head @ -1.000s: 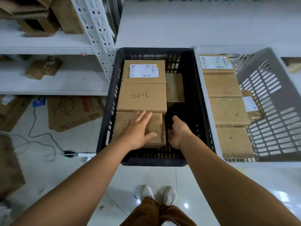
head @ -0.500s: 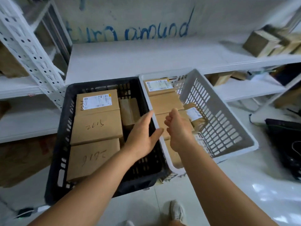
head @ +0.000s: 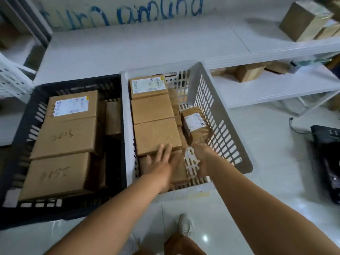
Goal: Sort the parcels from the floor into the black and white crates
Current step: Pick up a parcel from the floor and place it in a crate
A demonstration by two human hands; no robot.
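Note:
The black crate (head: 73,82) on the left holds brown cardboard parcels: a labelled one (head: 71,105), one with handwriting (head: 66,137) and a nearer one (head: 55,175). The white crate (head: 222,116) beside it holds a row of parcels: a labelled one (head: 147,85), two plain ones (head: 152,109) (head: 156,135), and the nearest parcel (head: 181,173). My left hand (head: 163,162) lies flat on that nearest parcel, fingers spread. My right hand (head: 202,159) reaches down at the parcel's right edge, its fingers curled and hidden. A small taped parcel (head: 195,124) leans just beyond it.
Both crates stand on the tiled floor (head: 266,162) against a low white shelf (head: 147,45). More boxes (head: 303,21) sit on shelves at the right. A black object (head: 327,162) lies on the floor at the far right. My shoe (head: 185,225) is below the white crate.
Both hands have left the black crate and moved right into the white crate. The view has swung right with them.

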